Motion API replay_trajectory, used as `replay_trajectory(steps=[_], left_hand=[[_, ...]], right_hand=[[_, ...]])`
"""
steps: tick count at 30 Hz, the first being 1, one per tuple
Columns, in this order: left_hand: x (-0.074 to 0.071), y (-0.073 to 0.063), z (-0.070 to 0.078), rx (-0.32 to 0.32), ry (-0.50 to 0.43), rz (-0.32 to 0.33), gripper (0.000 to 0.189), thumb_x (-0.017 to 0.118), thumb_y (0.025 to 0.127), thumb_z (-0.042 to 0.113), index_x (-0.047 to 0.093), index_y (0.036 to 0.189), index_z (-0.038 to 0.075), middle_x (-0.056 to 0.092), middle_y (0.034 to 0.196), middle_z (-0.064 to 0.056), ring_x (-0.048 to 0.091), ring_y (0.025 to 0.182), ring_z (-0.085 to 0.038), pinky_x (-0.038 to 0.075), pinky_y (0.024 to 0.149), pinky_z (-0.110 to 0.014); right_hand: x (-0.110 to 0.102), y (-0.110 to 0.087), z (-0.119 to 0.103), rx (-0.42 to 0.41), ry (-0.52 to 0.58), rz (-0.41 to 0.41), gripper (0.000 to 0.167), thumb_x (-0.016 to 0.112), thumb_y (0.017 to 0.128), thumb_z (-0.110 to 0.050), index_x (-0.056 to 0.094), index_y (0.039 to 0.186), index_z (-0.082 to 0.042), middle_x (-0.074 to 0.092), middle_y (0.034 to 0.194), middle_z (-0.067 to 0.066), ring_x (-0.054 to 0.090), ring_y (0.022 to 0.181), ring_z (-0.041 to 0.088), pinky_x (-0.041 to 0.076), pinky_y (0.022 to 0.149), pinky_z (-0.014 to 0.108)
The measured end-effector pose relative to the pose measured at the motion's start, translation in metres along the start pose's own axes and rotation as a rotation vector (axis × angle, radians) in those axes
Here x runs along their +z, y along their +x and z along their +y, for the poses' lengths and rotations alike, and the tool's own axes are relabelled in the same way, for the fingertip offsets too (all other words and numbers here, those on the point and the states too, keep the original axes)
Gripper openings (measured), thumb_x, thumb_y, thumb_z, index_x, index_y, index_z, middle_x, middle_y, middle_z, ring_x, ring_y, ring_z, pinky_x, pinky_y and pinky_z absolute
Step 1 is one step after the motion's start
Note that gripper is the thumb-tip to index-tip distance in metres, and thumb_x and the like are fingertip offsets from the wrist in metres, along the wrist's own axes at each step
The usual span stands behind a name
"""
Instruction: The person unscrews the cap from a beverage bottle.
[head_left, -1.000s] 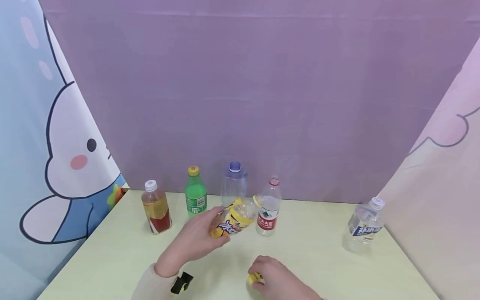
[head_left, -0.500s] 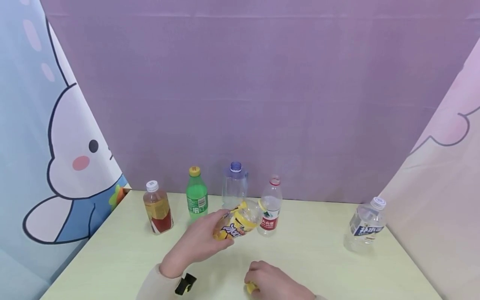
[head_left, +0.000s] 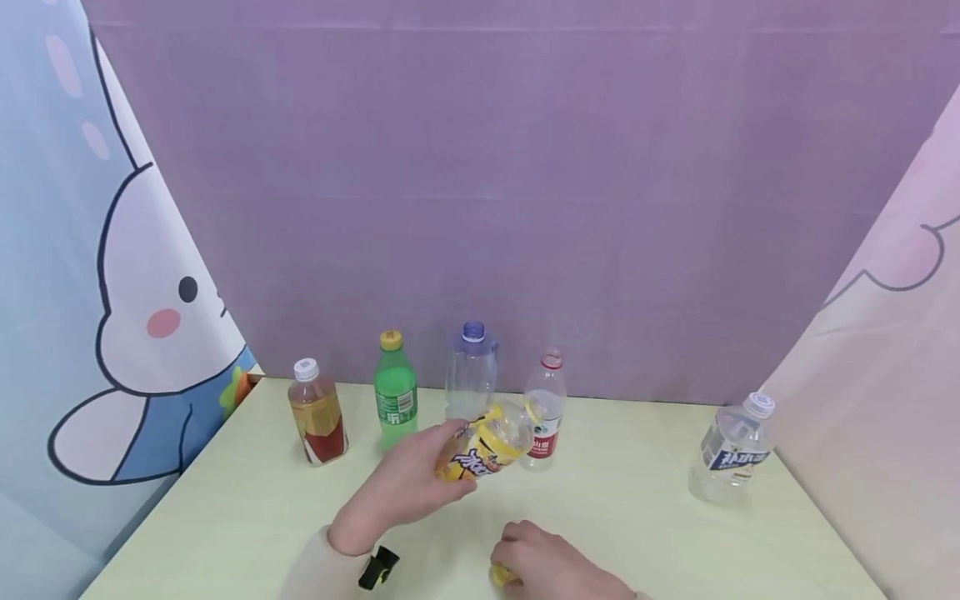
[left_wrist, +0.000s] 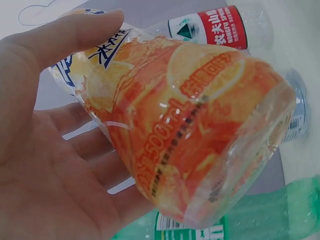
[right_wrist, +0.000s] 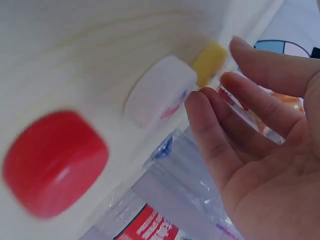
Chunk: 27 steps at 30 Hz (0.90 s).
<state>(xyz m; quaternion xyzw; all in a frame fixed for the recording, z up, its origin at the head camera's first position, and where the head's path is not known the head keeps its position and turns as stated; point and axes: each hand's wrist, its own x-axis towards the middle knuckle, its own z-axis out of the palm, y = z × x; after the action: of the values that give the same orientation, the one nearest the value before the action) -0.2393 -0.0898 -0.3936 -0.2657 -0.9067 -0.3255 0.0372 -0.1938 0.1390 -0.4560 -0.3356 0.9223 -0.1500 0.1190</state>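
In the head view my left hand (head_left: 412, 475) grips a bottle with a yellow and orange label (head_left: 483, 450), tilted with its neck up to the right and a yellow ring round it. Its base faces the left wrist camera, where the orange label (left_wrist: 170, 115) fills the middle, thumb on one side and fingers on the other. Low in the head view, my right hand (head_left: 543, 562) is at a yellow bottle cap (head_left: 501, 575). The right wrist view has its fingers loosely bent beside that yellow cap (right_wrist: 210, 64) on the table, apparently apart from it.
A white cap (right_wrist: 160, 90) and a red cap (right_wrist: 55, 162) lie in line with the yellow one. Behind stand an amber drink bottle (head_left: 318, 417), a green bottle (head_left: 395, 392), a clear bluish bottle (head_left: 471, 371), a red-labelled bottle (head_left: 543, 442) and, far right, a clear bottle (head_left: 733, 450).
My left hand has shifted slightly right with the bottle. My right hand and the yellow cap moved a little nearer to me in the first half second, then stayed about still.
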Motion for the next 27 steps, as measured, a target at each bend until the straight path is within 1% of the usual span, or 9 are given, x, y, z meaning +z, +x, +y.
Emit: replay_trajectory(steps=[3, 6, 8, 11, 14, 18, 20, 23, 27], left_hand=[[0.006, 0.003, 0.002, 0.016, 0.004, -0.024, 0.068, 0.08, 0.086, 0.036, 0.052, 0.144, 0.014, 0.067, 0.123, 0.002, 0.063, 0.101, -0.013, 0.053, 0.085, -0.038], [0.01, 0.005, 0.005, 0.028, 0.024, -0.032, 0.068, 0.08, 0.085, 0.036, 0.052, 0.143, 0.012, 0.067, 0.123, 0.0, 0.064, 0.102, -0.015, 0.054, 0.086, -0.039], [0.012, 0.005, 0.006, 0.027, 0.034, -0.033, 0.068, 0.081, 0.085, 0.035, 0.053, 0.142, 0.011, 0.067, 0.124, -0.002, 0.064, 0.103, -0.016, 0.054, 0.087, -0.04], [0.014, 0.005, 0.008, 0.017, 0.048, -0.039, 0.069, 0.081, 0.084, 0.036, 0.053, 0.142, 0.01, 0.066, 0.126, -0.004, 0.063, 0.106, -0.019, 0.054, 0.089, -0.042], [0.017, 0.006, 0.009, -0.004, 0.059, -0.056, 0.071, 0.08, 0.084, 0.038, 0.052, 0.143, 0.012, 0.066, 0.128, -0.003, 0.063, 0.109, -0.02, 0.053, 0.091, -0.044], [0.02, 0.007, 0.01, -0.02, 0.058, -0.075, 0.073, 0.079, 0.084, 0.041, 0.051, 0.145, 0.012, 0.064, 0.132, -0.004, 0.062, 0.115, -0.023, 0.052, 0.094, -0.047], [0.021, 0.008, 0.01, -0.024, 0.049, -0.079, 0.074, 0.079, 0.085, 0.041, 0.05, 0.146, 0.011, 0.063, 0.135, -0.005, 0.061, 0.118, -0.025, 0.051, 0.096, -0.049], [0.024, 0.009, 0.011, -0.028, 0.017, -0.09, 0.073, 0.08, 0.085, 0.041, 0.051, 0.145, 0.011, 0.062, 0.135, -0.005, 0.061, 0.117, -0.024, 0.051, 0.097, -0.049], [0.031, 0.014, 0.012, -0.015, -0.018, -0.115, 0.072, 0.08, 0.084, 0.043, 0.052, 0.143, 0.014, 0.065, 0.124, 0.0, 0.061, 0.106, -0.018, 0.052, 0.09, -0.042]], right_hand=[[-0.004, -0.012, 0.007, -0.037, 0.003, 0.073, 0.009, 0.077, 0.088, -0.015, 0.075, 0.096, -0.018, 0.057, 0.091, -0.015, 0.05, 0.084, 0.001, 0.051, 0.074, 0.023], [-0.009, -0.025, 0.016, -0.055, -0.011, 0.172, 0.011, 0.077, 0.088, -0.015, 0.075, 0.099, -0.017, 0.06, 0.096, -0.015, 0.055, 0.09, 0.003, 0.053, 0.078, 0.026], [-0.013, -0.034, 0.022, -0.037, -0.005, 0.224, 0.013, 0.076, 0.09, -0.016, 0.075, 0.103, -0.016, 0.061, 0.1, -0.013, 0.057, 0.095, 0.006, 0.054, 0.082, 0.029], [-0.02, -0.046, 0.031, 0.026, 0.01, 0.29, 0.015, 0.076, 0.092, -0.02, 0.074, 0.106, -0.016, 0.062, 0.104, -0.012, 0.06, 0.099, 0.01, 0.055, 0.086, 0.035], [-0.03, -0.057, 0.04, 0.064, 0.036, 0.379, 0.014, 0.076, 0.091, -0.018, 0.074, 0.105, -0.016, 0.064, 0.105, -0.01, 0.061, 0.097, 0.013, 0.055, 0.084, 0.035], [-0.042, -0.069, 0.05, 0.124, 0.083, 0.559, 0.017, 0.078, 0.088, -0.011, 0.074, 0.103, -0.016, 0.067, 0.102, -0.01, 0.064, 0.091, 0.015, 0.056, 0.076, 0.031], [-0.047, -0.072, 0.056, 0.167, 0.093, 0.658, 0.02, 0.079, 0.086, -0.008, 0.074, 0.103, -0.017, 0.069, 0.101, -0.01, 0.064, 0.09, 0.014, 0.056, 0.075, 0.031], [-0.053, -0.077, 0.065, 0.212, 0.056, 0.807, 0.024, 0.081, 0.083, -0.004, 0.075, 0.103, -0.014, 0.071, 0.101, -0.008, 0.064, 0.088, 0.013, 0.056, 0.074, 0.033], [-0.062, -0.087, 0.08, 0.209, -0.012, 0.979, 0.028, 0.083, 0.078, -0.001, 0.075, 0.103, -0.009, 0.074, 0.101, 0.0, 0.063, 0.085, 0.013, 0.054, 0.073, 0.032]])
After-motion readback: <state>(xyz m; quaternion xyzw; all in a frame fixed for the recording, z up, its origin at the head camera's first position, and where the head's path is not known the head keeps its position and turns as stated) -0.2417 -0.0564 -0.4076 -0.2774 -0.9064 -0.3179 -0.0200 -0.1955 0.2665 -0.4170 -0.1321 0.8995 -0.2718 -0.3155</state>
